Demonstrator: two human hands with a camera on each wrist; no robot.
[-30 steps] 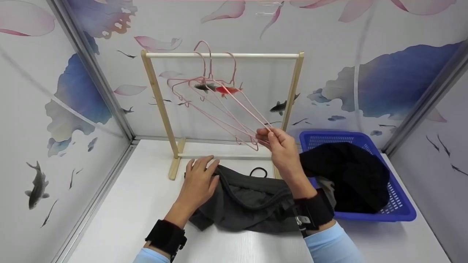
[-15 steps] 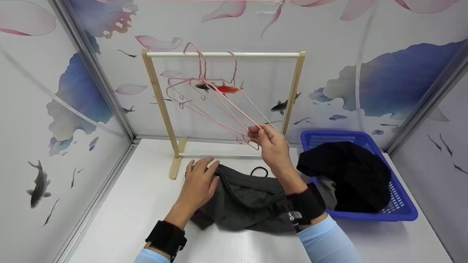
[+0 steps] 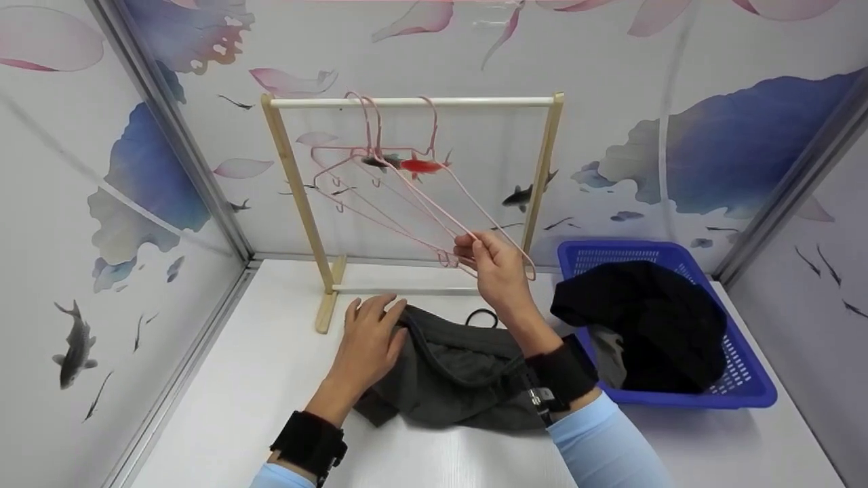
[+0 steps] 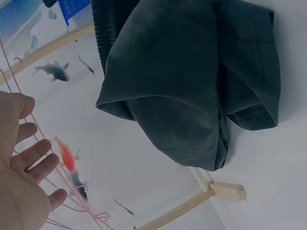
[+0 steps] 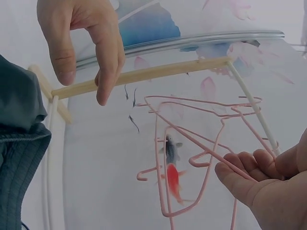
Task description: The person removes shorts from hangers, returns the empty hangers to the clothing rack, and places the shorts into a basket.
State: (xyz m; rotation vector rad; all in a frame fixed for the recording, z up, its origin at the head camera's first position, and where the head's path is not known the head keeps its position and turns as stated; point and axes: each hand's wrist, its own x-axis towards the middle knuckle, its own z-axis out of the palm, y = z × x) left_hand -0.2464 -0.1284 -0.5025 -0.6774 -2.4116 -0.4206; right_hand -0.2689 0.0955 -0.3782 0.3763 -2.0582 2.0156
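In the head view my right hand (image 3: 505,278) pinches the lower corner of a thin pink wire hanger (image 3: 441,210), its hook at the rack's top bar. More pink hangers hang close around it and overlap it. Dark grey shorts (image 3: 447,400) with a gathered waistband lie bunched on the table below. My left hand (image 3: 369,339) hovers by their left end, fingers loosely bent and spread. From the left wrist view, that hand holds nothing. The right wrist view shows the right fingertips on the pink wire.
A wooden clothes rack (image 3: 295,183) with a white top bar stands at the back. To the right, a blue basket (image 3: 678,400) holds black clothing (image 3: 651,325) and a grey cloth (image 3: 608,356). Printed wall panels enclose the white table (image 3: 224,379) on three sides.
My right hand has shifted left with the hanger. The hanger's hook has come down from above the bar to the bar's level. My left hand and the shorts stay put.
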